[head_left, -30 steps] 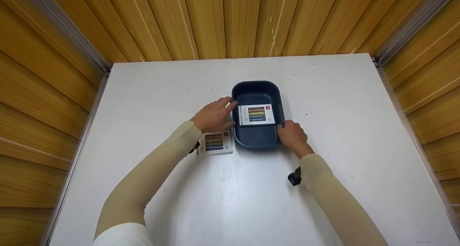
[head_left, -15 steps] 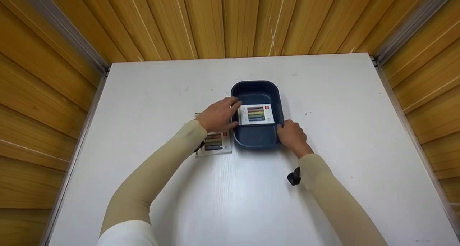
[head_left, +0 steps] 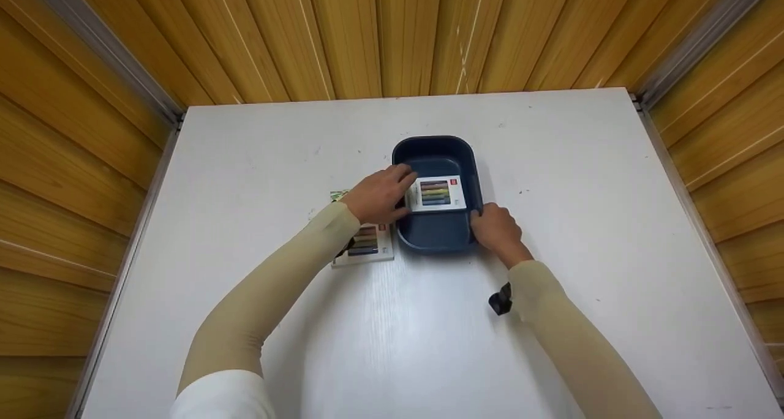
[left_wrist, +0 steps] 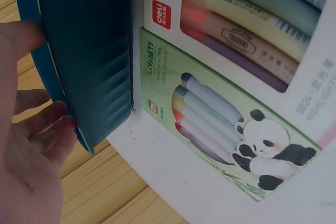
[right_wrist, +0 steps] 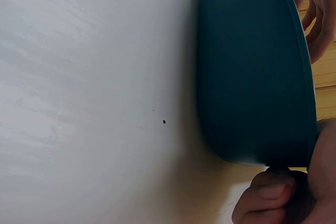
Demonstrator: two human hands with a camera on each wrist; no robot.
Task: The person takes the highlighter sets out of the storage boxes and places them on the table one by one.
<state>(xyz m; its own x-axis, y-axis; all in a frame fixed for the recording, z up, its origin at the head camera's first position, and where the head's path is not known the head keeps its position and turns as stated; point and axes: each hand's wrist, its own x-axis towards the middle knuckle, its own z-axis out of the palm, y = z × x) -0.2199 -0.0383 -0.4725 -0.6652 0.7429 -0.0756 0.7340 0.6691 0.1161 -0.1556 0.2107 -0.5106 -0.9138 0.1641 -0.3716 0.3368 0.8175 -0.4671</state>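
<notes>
A dark blue oblong bin (head_left: pixel 433 233) stands on the white table. Inside it lies a white windowed box of highlighters (head_left: pixel 456 193). My right hand (head_left: pixel 497 230) grips the bin's right side near the front corner, thumb over the rim. My left hand (head_left: pixel 378 197) reaches over the left rim, its fingers spread around the near end of the highlighter box; whether they touch it is unclear. Under and beside my left forearm lie another white highlighter box (head_left: pixel 372 252) and a green highlighter box with a panda (left_wrist: pixel 210 124), partly hidden in the head view.
The white table (head_left: pixel 582 180) has wood-slatted walls (head_left: pixel 410 39) at its back and sides. Black wrist cameras are worn on both wrists; the right one (head_left: pixel 501 301) hangs below the sleeve.
My left hand has moved slightly right, farther over the bin's left rim toward the highlighter box. More of the green box shows behind the wrist. The right hand keeps its grip.
</notes>
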